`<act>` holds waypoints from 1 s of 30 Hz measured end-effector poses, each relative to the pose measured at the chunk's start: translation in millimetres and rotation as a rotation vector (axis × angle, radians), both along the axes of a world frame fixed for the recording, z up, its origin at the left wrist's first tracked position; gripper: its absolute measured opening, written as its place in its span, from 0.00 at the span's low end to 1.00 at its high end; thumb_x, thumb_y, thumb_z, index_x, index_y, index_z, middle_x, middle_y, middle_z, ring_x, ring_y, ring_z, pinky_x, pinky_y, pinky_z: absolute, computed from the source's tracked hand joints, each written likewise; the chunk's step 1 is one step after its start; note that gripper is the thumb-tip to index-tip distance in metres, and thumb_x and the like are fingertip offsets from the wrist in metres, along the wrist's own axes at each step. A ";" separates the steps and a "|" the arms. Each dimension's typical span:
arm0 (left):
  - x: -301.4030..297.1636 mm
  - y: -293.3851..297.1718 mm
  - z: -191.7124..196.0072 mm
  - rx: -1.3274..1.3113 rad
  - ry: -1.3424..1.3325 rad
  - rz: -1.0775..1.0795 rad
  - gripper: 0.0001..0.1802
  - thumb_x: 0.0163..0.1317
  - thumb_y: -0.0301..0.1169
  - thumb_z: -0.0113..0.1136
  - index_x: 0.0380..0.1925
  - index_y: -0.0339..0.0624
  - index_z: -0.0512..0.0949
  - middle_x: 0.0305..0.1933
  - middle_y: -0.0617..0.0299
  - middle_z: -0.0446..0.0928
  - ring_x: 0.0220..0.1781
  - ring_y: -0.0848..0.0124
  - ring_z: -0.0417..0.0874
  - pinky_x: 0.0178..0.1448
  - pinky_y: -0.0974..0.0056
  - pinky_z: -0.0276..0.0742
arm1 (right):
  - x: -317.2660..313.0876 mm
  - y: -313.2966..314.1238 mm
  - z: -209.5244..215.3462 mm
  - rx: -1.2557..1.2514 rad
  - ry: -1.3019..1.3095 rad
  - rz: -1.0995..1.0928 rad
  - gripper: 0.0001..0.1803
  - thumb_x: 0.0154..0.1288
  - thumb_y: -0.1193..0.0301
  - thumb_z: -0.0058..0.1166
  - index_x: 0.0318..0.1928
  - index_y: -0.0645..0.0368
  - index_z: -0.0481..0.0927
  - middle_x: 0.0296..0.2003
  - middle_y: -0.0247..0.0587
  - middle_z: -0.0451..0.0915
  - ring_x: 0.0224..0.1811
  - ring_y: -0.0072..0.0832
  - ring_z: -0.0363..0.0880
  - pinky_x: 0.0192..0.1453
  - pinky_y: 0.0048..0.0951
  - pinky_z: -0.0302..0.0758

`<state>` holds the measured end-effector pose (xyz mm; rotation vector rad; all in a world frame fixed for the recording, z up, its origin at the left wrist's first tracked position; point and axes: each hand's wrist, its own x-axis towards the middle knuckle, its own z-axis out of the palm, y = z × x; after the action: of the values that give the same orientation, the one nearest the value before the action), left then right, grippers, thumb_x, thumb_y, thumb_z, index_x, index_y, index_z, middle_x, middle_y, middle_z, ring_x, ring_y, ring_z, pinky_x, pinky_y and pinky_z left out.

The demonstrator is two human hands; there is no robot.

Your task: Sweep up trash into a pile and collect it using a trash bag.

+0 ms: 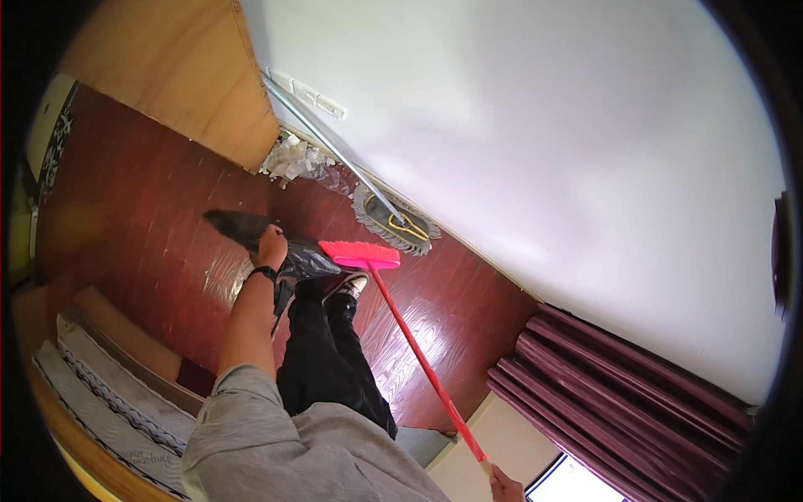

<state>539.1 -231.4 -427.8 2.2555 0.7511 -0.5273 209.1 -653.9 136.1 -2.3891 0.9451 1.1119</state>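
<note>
My left hand [270,247] is stretched forward and grips a black plastic bag [251,234] that hangs open near the dark red wooden floor. My right hand [504,485], at the lower edge of the picture, holds the end of a long red handle. That handle runs up to a pink broom head [361,254], which rests on the floor just right of the bag. My black trousers and one shoe [347,287] show between the two.
A flat grey dust mop [393,219] with a metal pole leans against the white wall. Crumpled clear plastic [294,159] lies by a wooden door. Maroon curtains [619,385] hang at right. A bed edge [109,393] sits at lower left.
</note>
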 end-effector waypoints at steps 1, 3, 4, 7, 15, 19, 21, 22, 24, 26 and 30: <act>14.7 -5.5 0.7 -0.014 0.004 0.015 0.08 0.61 0.28 0.48 0.40 0.43 0.73 0.38 0.46 0.79 0.45 0.48 0.78 0.49 0.51 0.72 | 9.5 5.9 14.6 -0.048 0.041 -0.026 0.19 0.67 0.70 0.46 0.56 0.62 0.74 0.48 0.55 0.78 0.48 0.39 0.79 0.50 0.33 0.74; 45.6 -32.1 3.7 -0.148 -0.042 0.278 0.10 0.61 0.28 0.48 0.42 0.46 0.74 0.39 0.48 0.79 0.47 0.49 0.78 0.50 0.52 0.72 | 3.3 -7.4 34.3 -0.095 0.093 -0.023 0.20 0.67 0.69 0.45 0.57 0.61 0.74 0.40 0.51 0.81 0.34 0.29 0.77 0.38 0.30 0.73; 56.9 -36.6 -8.1 -0.182 -0.233 0.266 0.11 0.62 0.27 0.47 0.43 0.47 0.74 0.41 0.51 0.79 0.49 0.51 0.78 0.51 0.53 0.72 | 6.3 -11.5 47.7 -0.058 0.117 -0.086 0.20 0.68 0.67 0.45 0.58 0.61 0.74 0.31 0.43 0.80 0.28 0.23 0.69 0.31 0.26 0.70; 85.5 -56.3 -10.5 -0.372 -0.534 0.025 0.11 0.59 0.23 0.49 0.41 0.43 0.75 0.42 0.52 0.79 0.48 0.52 0.78 0.52 0.55 0.71 | 1.8 -30.0 69.5 -0.021 0.119 -0.156 0.20 0.68 0.66 0.44 0.57 0.61 0.74 0.25 0.35 0.76 0.24 0.20 0.67 0.27 0.24 0.67; 79.6 -99.0 28.8 -0.220 -0.578 -0.149 0.14 0.57 0.26 0.50 0.43 0.36 0.74 0.37 0.46 0.75 0.47 0.51 0.75 0.52 0.53 0.72 | 87.9 -9.9 62.8 0.014 0.262 0.118 0.19 0.70 0.66 0.44 0.58 0.56 0.74 0.22 0.35 0.74 0.21 0.20 0.65 0.24 0.25 0.64; -5.1 -75.5 10.6 -0.436 -0.260 -0.423 0.13 0.57 0.26 0.47 0.41 0.36 0.75 0.37 0.43 0.76 0.44 0.49 0.77 0.48 0.51 0.72 | 117.7 -8.3 17.2 -0.067 0.208 0.444 0.20 0.64 0.66 0.49 0.56 0.52 0.75 0.27 0.48 0.78 0.26 0.36 0.73 0.30 0.34 0.71; -63.8 -53.1 19.3 -0.435 -0.182 -0.509 0.11 0.59 0.31 0.46 0.29 0.34 0.74 0.33 0.40 0.76 0.39 0.47 0.79 0.40 0.49 0.72 | 119.5 -17.3 -8.8 -0.022 0.015 0.556 0.20 0.61 0.66 0.51 0.54 0.51 0.77 0.28 0.52 0.80 0.30 0.45 0.81 0.34 0.40 0.76; -83.9 -37.4 40.1 -0.478 -0.066 -0.585 0.13 0.59 0.32 0.45 0.29 0.33 0.75 0.36 0.40 0.76 0.40 0.45 0.78 0.41 0.48 0.73 | 124.8 -17.0 -18.9 -0.016 0.000 0.578 0.20 0.60 0.67 0.51 0.54 0.51 0.76 0.30 0.52 0.79 0.31 0.47 0.80 0.34 0.42 0.76; -180.1 18.5 -20.2 -0.160 0.116 -0.709 0.14 0.57 0.32 0.46 0.29 0.34 0.78 0.35 0.41 0.78 0.40 0.46 0.80 0.45 0.48 0.75 | 142.8 -23.2 -38.4 0.026 -0.040 0.636 0.20 0.60 0.67 0.50 0.54 0.52 0.76 0.31 0.53 0.79 0.32 0.48 0.79 0.33 0.44 0.75; -261.7 75.4 -42.7 -0.023 0.445 -0.375 0.16 0.55 0.33 0.49 0.36 0.32 0.79 0.43 0.38 0.77 0.49 0.46 0.79 0.51 0.50 0.75 | 160.8 -43.8 -66.8 0.060 -0.111 0.756 0.21 0.64 0.63 0.47 0.59 0.40 0.71 0.27 0.56 0.78 0.31 0.52 0.79 0.35 0.49 0.75; -289.7 80.7 71.6 -0.205 0.602 0.231 0.10 0.60 0.38 0.48 0.31 0.46 0.74 0.26 0.60 0.78 0.27 0.67 0.78 0.29 0.61 0.74 | 179.5 -71.1 -173.4 0.209 -0.431 0.808 0.21 0.65 0.64 0.43 0.60 0.40 0.70 0.27 0.56 0.78 0.29 0.54 0.77 0.35 0.52 0.73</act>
<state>249.4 -150.6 -356.2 1.7926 1.1730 -1.1344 388.6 -725.0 -37.4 -2.7059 -0.3021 0.7867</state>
